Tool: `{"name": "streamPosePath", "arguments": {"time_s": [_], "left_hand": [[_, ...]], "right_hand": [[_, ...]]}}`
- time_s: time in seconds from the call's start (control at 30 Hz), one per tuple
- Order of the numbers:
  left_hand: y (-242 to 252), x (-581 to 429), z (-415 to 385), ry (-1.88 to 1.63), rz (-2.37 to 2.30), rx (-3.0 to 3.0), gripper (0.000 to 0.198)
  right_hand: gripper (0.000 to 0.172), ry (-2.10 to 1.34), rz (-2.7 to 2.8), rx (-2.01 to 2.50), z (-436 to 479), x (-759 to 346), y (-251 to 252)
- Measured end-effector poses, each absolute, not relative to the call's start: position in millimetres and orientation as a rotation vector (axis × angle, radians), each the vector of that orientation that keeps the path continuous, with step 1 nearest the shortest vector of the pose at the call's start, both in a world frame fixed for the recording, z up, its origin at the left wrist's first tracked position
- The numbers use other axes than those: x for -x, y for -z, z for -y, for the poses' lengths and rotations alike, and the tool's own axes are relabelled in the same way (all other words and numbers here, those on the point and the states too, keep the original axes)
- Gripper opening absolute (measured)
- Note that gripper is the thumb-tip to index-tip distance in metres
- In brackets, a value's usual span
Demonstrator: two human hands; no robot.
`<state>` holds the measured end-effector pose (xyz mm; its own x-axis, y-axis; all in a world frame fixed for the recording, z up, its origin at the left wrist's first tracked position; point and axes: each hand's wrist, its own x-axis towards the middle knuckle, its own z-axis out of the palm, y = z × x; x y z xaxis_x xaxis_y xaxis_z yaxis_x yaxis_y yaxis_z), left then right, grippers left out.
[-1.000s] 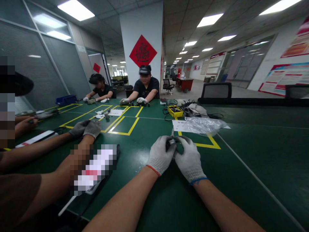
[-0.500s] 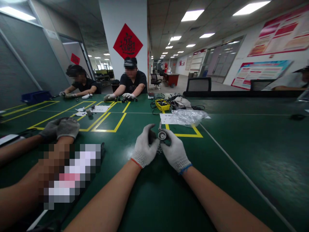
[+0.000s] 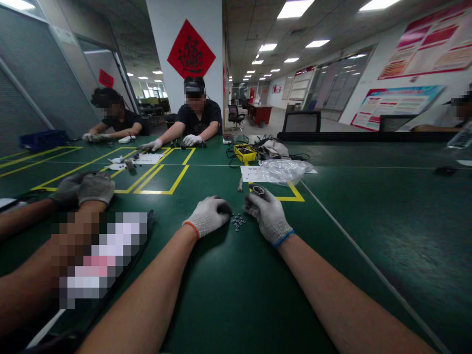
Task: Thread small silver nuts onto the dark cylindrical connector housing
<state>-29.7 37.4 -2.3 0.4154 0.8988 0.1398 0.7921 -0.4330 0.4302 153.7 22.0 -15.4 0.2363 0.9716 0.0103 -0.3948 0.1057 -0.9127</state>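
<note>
My right hand (image 3: 268,214), in a white knit glove with a blue cuff edge, is closed round a short, hollow, round metal part (image 3: 258,190) whose open end faces up. To its left, my left hand (image 3: 209,215), gloved with an orange cuff edge, rests low on the table with its fingers curled together. Its fingertips are at the edge of a small scatter of metal nuts (image 3: 238,222); whether one is pinched is too small to make out. A slim metal piece (image 3: 240,184) lies just beyond the nuts.
Ahead are a clear plastic bag (image 3: 282,170) on white paper, a yellow tray (image 3: 245,153) and tangled black cables. A neighbour's gloved hands (image 3: 96,188) are at my left. Across the green table (image 3: 228,295), marked with yellow tape, other people sit working.
My hands have moved apart. The left hand let go of the round metal part and came down left beside the nuts, which now show. The right hand keeps the part, its open end tilted upward.
</note>
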Motion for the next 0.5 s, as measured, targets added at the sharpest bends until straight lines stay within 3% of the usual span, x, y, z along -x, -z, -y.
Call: {"name": "streamPosePath", "arguments": {"time_s": [0.13, 0.33, 0.5], "left_hand": [[4.2, 28.9, -38.7, -0.568, -1.448, -2.348, 0.014], [3.5, 20.0, -33.5, -1.144, -1.340, -2.010, 0.018], [-0.4, 13.8, -28.4, -1.324, -1.159, -1.877, 0.017]], "right_hand": [[0.046, -1.233, 0.645, 0.910, -22.1, -155.8, 11.8], [0.045, -1.242, 0.680, 0.917, -26.5, -158.4, 18.3], [0.042, -1.108, 0.890, 0.933, -32.3, -157.8, 27.3]]}}
